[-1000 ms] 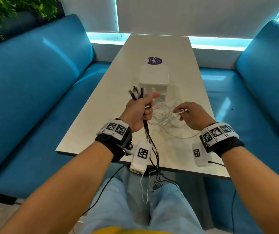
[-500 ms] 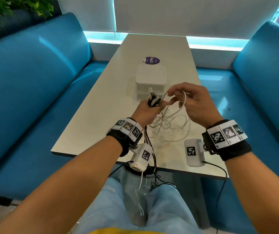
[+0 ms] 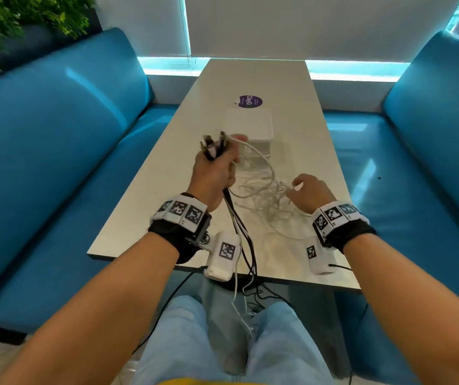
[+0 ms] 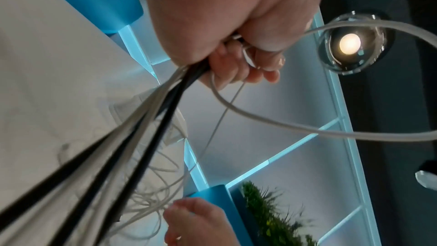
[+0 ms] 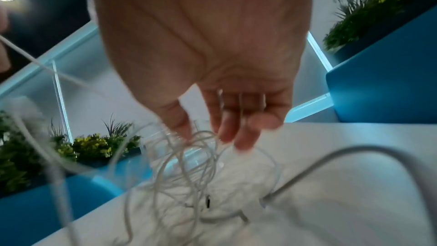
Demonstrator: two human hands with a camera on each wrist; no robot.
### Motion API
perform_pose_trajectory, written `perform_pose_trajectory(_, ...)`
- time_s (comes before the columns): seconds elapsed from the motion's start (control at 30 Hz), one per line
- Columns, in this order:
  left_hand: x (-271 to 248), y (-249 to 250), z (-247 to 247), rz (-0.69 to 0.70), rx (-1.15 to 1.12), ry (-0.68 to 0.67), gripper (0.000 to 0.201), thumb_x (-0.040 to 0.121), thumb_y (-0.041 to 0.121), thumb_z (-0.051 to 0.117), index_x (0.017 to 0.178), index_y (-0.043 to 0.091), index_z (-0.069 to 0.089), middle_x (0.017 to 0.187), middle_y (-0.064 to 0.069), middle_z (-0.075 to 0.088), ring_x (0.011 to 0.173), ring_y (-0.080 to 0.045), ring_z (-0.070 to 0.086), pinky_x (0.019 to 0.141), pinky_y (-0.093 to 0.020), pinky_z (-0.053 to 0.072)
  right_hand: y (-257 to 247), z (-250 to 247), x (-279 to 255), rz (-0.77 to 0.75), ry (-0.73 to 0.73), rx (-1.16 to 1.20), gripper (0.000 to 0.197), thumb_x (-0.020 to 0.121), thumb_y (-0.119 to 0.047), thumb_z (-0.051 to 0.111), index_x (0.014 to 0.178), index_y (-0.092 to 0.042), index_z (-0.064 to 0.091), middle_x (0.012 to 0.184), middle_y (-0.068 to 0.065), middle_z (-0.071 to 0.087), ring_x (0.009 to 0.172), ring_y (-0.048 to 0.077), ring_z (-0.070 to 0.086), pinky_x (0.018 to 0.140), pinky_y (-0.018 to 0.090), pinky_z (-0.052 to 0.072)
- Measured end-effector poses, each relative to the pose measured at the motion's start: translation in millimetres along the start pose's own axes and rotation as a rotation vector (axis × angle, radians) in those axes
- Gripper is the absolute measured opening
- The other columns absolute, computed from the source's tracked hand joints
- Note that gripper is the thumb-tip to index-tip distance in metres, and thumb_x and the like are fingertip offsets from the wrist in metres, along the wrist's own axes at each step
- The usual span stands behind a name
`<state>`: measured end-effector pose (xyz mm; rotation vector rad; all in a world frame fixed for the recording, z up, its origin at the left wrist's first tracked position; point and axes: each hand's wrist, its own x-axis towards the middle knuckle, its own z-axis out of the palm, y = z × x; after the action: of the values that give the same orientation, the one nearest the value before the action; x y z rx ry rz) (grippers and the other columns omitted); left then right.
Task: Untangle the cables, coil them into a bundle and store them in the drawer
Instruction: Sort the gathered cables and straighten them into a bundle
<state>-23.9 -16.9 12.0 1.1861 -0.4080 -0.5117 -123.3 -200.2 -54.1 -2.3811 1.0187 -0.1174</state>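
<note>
My left hand (image 3: 218, 165) is raised over the table (image 3: 161, 179) and grips a bundle of black and white cables (image 4: 151, 117). Their plug ends (image 3: 213, 144) stick up from the fist and the rest hangs over the near edge to my lap. A thick white cable (image 4: 272, 124) loops out from that fist. A loose tangle of thin white cables (image 3: 261, 201) lies on the table to its right. My right hand (image 3: 296, 190) is low at that tangle, its fingers (image 5: 236, 134) relaxed and touching the loops (image 5: 189, 156). The white drawer box (image 3: 250, 129) stands behind, its front hidden.
A purple round sticker (image 3: 248, 101) lies beyond the box. Blue benches flank the table on the left (image 3: 56, 148) and the right (image 3: 431, 134). Plants (image 3: 14, 20) stand behind the left bench. Black device leads (image 3: 253, 276) hang off the near table edge.
My right hand was up beside the left, holding a white cable against the bundle; it has dropped back to the tangle on the table. The left hand now holds that cable too.
</note>
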Motion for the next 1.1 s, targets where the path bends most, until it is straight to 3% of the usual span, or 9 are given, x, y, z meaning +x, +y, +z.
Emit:
perform_pose_trajectory(0.2, 3.9, 15.6, 4.1, 0.044, -0.015, -0.138, 0.018, 0.099, 0.017, 0.048, 0.1, 0.02, 0.066, 0.065, 0.005, 0.049, 0.043, -0.003, 0.022, 0.039, -0.018, 0.016, -27.7, -23.1, -8.6, -0.289, 0.028, 0.226, 0.053, 0.083, -0.013, 0.064, 0.132, -0.025, 0.048, 0.072, -0.002, 0.056, 0.068, 0.01, 0.054, 0.065, 0.023, 0.041)
perform_pose_trajectory(0.4, 0.1, 5.3, 15.1, 0.022, 0.074, -0.262, 0.024, 0.096, 0.014, 0.054, 0.113, 0.029, 0.062, 0.062, 0.005, 0.044, 0.044, -0.005, 0.022, 0.039, -0.018, 0.018, -54.1, -23.9, -15.1, -0.466, -0.017, 0.247, 0.013, 0.091, -0.021, 0.061, 0.087, -0.014, 0.071, 0.075, 0.006, 0.07, 0.068, 0.023, 0.067, 0.07, 0.041, 0.056)
perform_pose_trajectory(0.5, 4.8, -6.7, 12.8, -0.079, 0.211, -0.198, 0.029, 0.093, 0.012, 0.06, 0.115, 0.03, 0.057, 0.056, 0.007, 0.038, 0.043, -0.005, 0.025, 0.038, -0.018, 0.022, -58.2, -36.9, -22.7, -0.569, 0.061, 0.456, 0.007, 0.086, -0.008, 0.065, 0.085, -0.009, 0.071, 0.074, 0.009, 0.069, 0.067, 0.032, 0.067, 0.067, 0.044, 0.058)
perform_pose_trajectory(0.57, 5.1, -13.4, 13.3, -0.125, 0.25, -0.252, 0.012, 0.093, 0.014, 0.06, 0.089, 0.025, 0.061, 0.055, 0.008, 0.037, 0.041, -0.005, 0.025, 0.039, -0.017, 0.02, -63.8, -51.8, -28.2, -0.614, 0.071, 0.56, 0.006, 0.083, -0.004, 0.068, 0.088, -0.006, 0.071, 0.076, 0.007, 0.068, 0.067, 0.024, 0.068, 0.066, 0.034, 0.059)
perform_pose_trajectory(0.67, 6.4, -22.1, 17.2, -0.141, 0.278, -0.317, 0.027, 0.091, 0.01, 0.061, 0.068, 0.025, 0.066, 0.057, 0.004, 0.036, 0.042, -0.007, 0.024, 0.042, -0.021, 0.014, -69.9, -72.3, -30.7, -0.604, 0.04, 0.762, 0.016, 0.086, 0.004, 0.063, 0.084, -0.011, 0.069, 0.071, -0.002, 0.069, 0.066, 0.013, 0.069, 0.068, 0.024, 0.057)
perform_pose_trajectory(0.8, 8.7, -28.8, 23.2, -0.082, 0.432, -0.272, 0.015, 0.094, 0.011, 0.058, 0.085, 0.013, 0.07, 0.053, 0.011, 0.052, 0.038, -0.003, 0.034, 0.037, -0.016, 0.025, -70.8, -84.8, -36.1, -0.638, 0.085, 0.951, 0.023, 0.087, 0.003, 0.062, 0.101, -0.015, 0.066, 0.089, 0.005, 0.066, 0.065, 0.016, 0.067, 0.064, 0.026, 0.055)
perform_pose_trajectory(0.93, 9.2, -28.2, 23.7, -0.098, 0.374, -0.207, 0.018, 0.094, 0.018, 0.059, 0.076, 0.016, 0.062, 0.048, 0.012, 0.055, 0.037, 0.0, 0.038, 0.037, -0.015, 0.029, -51.1, -52.4, -27.2, -0.43, -0.055, 0.592, 0.037, 0.093, -0.019, 0.062, 0.129, -0.021, 0.052, 0.11, 0.0, 0.06, 0.059, 0.009, 0.063, 0.053, 0.024, 0.05)
perform_pose_trajectory(1.0, 10.6, -26.9, 18.6, -0.092, 0.343, -0.175, 0.015, 0.093, 0.021, 0.06, 0.081, 0.016, 0.066, 0.056, 0.009, 0.056, 0.038, -0.004, 0.037, 0.037, -0.017, 0.027, -33.8, -29.3, -20.5, -0.397, -0.24, 0.419, 0.023, 0.096, -0.027, 0.057, 0.117, -0.018, 0.063, 0.102, 0.0, 0.065, 0.064, 0.013, 0.063, 0.056, 0.026, 0.049)
perform_pose_trajectory(1.1, 15.8, -23.3, 0.8, -0.053, 0.265, -0.101, 0.016, 0.095, 0.025, 0.058, 0.087, 0.017, 0.069, 0.066, 0.002, 0.055, 0.042, -0.009, 0.028, 0.037, -0.02, 0.021, -11.3, -9.3, -10.9, -0.377, -0.224, 0.267, 0.008, 0.09, -0.022, 0.065, 0.092, -0.016, 0.07, 0.085, 0.005, 0.066, 0.069, 0.015, 0.058, 0.063, 0.026, 0.049)
